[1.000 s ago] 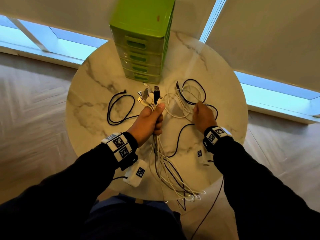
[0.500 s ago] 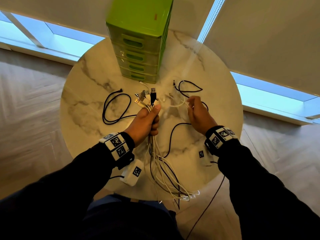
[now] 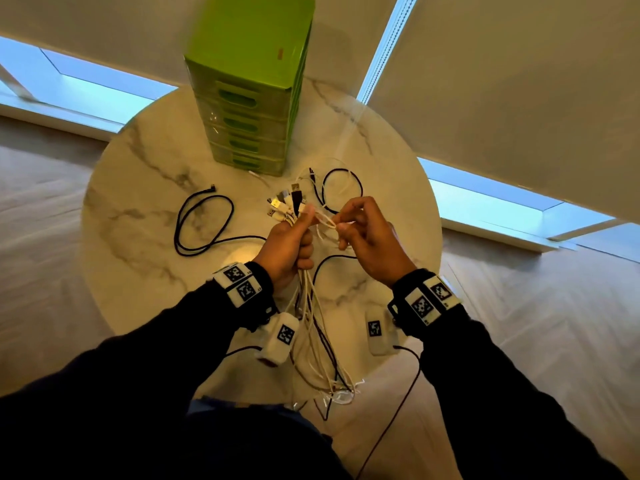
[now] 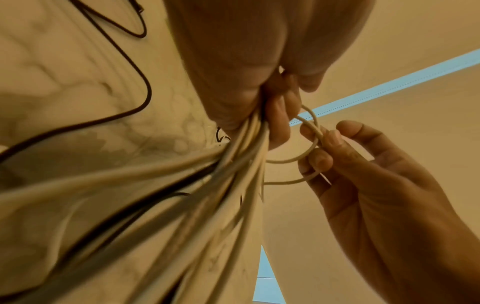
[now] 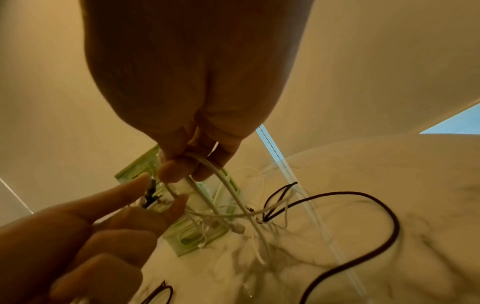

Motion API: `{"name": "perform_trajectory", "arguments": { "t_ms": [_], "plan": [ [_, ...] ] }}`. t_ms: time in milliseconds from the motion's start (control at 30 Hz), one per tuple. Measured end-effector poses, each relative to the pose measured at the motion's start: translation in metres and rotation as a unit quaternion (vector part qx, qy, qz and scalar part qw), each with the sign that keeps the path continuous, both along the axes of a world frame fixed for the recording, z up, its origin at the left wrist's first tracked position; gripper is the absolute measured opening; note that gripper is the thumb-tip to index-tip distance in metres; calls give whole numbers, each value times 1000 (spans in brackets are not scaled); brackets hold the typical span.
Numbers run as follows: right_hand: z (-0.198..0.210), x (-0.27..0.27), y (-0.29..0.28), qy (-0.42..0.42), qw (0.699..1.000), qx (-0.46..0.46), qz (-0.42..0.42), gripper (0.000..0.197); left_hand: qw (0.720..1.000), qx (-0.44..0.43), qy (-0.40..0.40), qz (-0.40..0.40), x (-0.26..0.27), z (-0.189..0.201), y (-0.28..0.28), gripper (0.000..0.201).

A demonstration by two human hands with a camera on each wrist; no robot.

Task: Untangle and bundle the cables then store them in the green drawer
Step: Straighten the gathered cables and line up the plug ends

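- Nearest you, the loose tails of the cable bundle (image 3: 313, 344) hang off the table's 6 o'clock edge, white strands mixed with a few dark ones.
- Your left hand (image 3: 289, 247) is fisted around that bundle, just short of the table's middle; the USB plugs (image 3: 285, 202) fan out above your thumb toward 12 o'clock.
- Your right hand (image 3: 369, 237), just beside the left at its 3 o'clock, pinches a white cable (image 3: 327, 221) between thumb and fingertips; the left wrist view shows that cable looping between the two hands (image 4: 298, 158).
- At 9 o'clock on the marble table (image 3: 138, 188), a black cable (image 3: 202, 220) lies in a loose loop, its tail running toward your left hand.
- Past your right hand, around 1 o'clock, another black loop (image 3: 341, 188) lies with thin white strands.
- Farthest, at 12 o'clock, the green drawer unit (image 3: 249, 98) stands upright with every drawer closed.
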State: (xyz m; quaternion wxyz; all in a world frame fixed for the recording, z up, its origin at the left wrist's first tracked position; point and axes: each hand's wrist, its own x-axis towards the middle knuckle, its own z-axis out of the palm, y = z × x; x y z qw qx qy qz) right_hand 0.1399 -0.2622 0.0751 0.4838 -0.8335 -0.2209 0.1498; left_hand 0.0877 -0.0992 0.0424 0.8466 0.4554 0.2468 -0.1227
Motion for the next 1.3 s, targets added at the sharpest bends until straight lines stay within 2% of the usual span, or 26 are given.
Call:
{"name": "perform_trajectory", "arguments": {
  "t_ms": [100, 233, 367, 433, 500, 600, 667, 733, 833, 1000, 1067, 1133, 1200, 1300],
  "plan": [
    [5, -14, -3, 14, 1000, -14, 23, 20, 1000, 17, -3, 10, -3, -1, 2, 32],
    [3, -20, -4, -3, 996, -79, 44, 28, 997, 68, -18, -21, -10, 3, 4, 31],
    [-7, -13, -2, -126, 984, -111, 51, 8, 995, 89, -13, -35, -20, 6, 8, 33],
    [-11, -7, -2, -149, 979, -137, 9, 11, 995, 91, -7, -37, -26, 7, 12, 39],
    [-10, -2, -5, -107, 984, -134, -41, 14, 996, 81, 7, -21, -31, 6, 17, 38],
    [3, -3, -8, 22, 993, -86, -74, 16, 997, 67, 26, 4, -39, 3, 26, 36],
    [15, -10, -6, 94, 994, -22, -52, 17, 998, 60, 29, 13, -43, 1, 29, 30],
    [28, -20, -1, 125, 992, 20, -25, 16, 998, 44, 32, 16, -45, 3, 30, 22],
    [38, -34, 5, 159, 987, 21, 8, 12, 999, 24, 29, -2, -43, 6, 29, 36],
    [35, -52, 9, 170, 978, -80, 87, 20, 998, 57, 1, -40, -44, 8, 27, 19],
    [31, -58, 13, 154, 971, -142, 118, 31, 996, 74, -9, -56, -46, 9, 26, 23],
    [25, -64, 17, 113, 966, -183, 142, 28, 994, 82, -12, -71, -49, 12, 25, 29],
    [21, -66, 19, 97, 969, -188, 123, 24, 995, 81, -8, -62, -51, 14, 26, 28],
    [19, -59, 9, 95, 974, -205, 30, 23, 996, 92, 18, 9, -48, 9, 36, 19]
  ]
}}
